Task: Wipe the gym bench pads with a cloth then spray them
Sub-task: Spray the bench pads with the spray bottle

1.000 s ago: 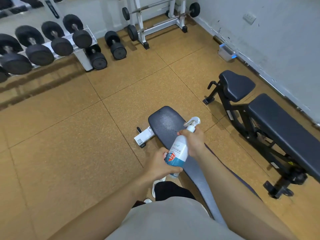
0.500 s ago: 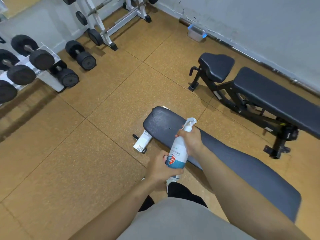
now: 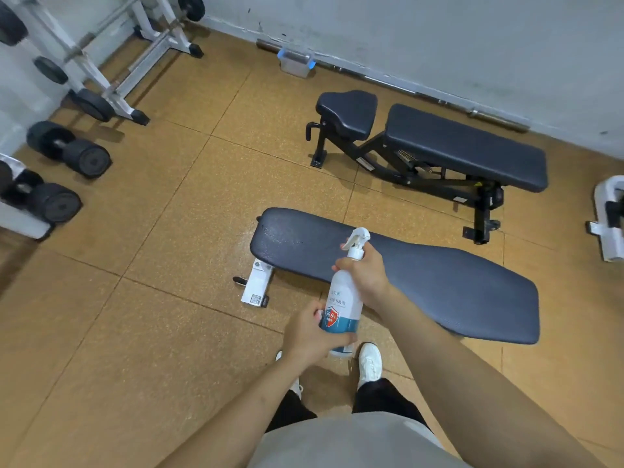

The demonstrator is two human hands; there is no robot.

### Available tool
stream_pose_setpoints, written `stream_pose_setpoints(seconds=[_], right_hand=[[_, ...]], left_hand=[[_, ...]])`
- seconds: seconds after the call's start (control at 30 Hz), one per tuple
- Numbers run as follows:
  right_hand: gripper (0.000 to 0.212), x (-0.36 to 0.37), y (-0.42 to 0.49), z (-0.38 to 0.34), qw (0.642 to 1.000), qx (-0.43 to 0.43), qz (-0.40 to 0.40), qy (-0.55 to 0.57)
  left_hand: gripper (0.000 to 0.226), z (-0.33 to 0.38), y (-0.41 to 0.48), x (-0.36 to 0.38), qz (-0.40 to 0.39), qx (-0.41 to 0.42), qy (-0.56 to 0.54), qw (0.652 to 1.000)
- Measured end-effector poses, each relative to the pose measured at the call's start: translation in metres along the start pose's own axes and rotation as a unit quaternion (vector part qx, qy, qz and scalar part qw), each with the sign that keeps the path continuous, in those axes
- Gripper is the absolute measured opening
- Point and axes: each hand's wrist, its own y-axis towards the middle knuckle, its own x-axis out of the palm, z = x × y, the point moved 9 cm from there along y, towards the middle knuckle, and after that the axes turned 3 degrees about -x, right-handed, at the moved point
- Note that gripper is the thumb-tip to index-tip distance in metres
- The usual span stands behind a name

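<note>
The spray bottle (image 3: 344, 298) is held up in both hands in front of the person, tilted so its base is near the shoes (image 3: 369, 361) and its white trigger head lies over the near edge of the long bench pad (image 3: 439, 282); the left hand (image 3: 310, 336) is curled round the bottle's lower part, fingers and thumb closed on the blue and red label; the right hand (image 3: 366, 271) is wrapped round the neck just under the trigger head, with one fingertip showing in front of the trigger; whether that finger is pressing cannot be told; the bench pad is dark, flat and low, running from the middle of the view off to the right, narrower at its left end and wider at its right, with a white foot (image 3: 256, 288) on the floor (image 3: 169, 231) under the left end; beyond it, nearer the wall (image 3: 439, 35), stands a second bench with a black frame, a small seat pad (image 3: 347, 113) and a longer back pad (image 3: 466, 146), well apart from the first; a barbell (image 3: 472, 111) lies along the foot of the wall behind it; a small clear box (image 3: 295, 64) with blue corners sits against the wall to the left; black dumbbells (image 3: 67, 150) lie on the floor at the left edge, near a white rack (image 3: 111, 62) carrying bars with plates; part of some white equipment (image 3: 607, 217) shows at the right edge; the floor is brown speckled tile; the white shoes stand just beside the pad's near edge, below the bottle.
</note>
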Motion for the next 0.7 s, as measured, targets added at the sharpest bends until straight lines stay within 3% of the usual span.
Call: stream_pose_setpoints(seconds=[0.2,0.4,0.5,0.7], right_hand=[[0.022,-0.068,-0.013,0.017,0.993,0.002,0.082,0.083],[0.031,-0.161,-0.023,0.04,0.988,-0.004,0.128,0.09],[0.023,-0.221,-0.028,0.055,0.975,0.0,0.174,0.138],[0.033,-0.33,-0.04,0.076,0.967,0.002,0.208,0.148]], left_hand=[[0.065,0.021,-0.001,0.041,-0.044,0.033,0.036,0.998],[0.078,0.055,-0.005,0.121,-0.114,0.043,0.084,0.989],[0.077,0.076,-0.01,0.17,-0.137,0.052,0.098,0.984],[0.069,0.121,-0.02,0.267,-0.193,0.055,0.142,0.969]])
